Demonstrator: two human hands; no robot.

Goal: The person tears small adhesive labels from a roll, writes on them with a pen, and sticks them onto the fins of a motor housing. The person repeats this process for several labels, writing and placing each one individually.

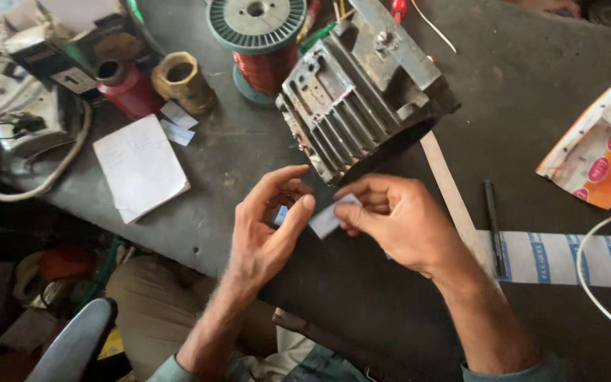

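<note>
Two hands meet over the dark workbench, pinching one small slip of pale insulation paper between them. The left hand is curled narrow, thumb and forefinger closed on the slip's left end; the right hand is folded tight round its right end. The slip sits just in front of the one finned grey motor housing, which lies tilted on the bench, nearly touching the fingertips.

Behind the housing stands one green spool of copper winding wire. Left of it — one brass fitting and one red spool, close together, with two small paper scraps just below and one white notepad near the bench's front edge.

To the right lie one pale wooden strip, one black pen, one printed white-and-blue paper band, one orange packet and a loop of white wire. Open bench shows between the housing and the packet — and in front of the hands, up to the near edge.
</note>
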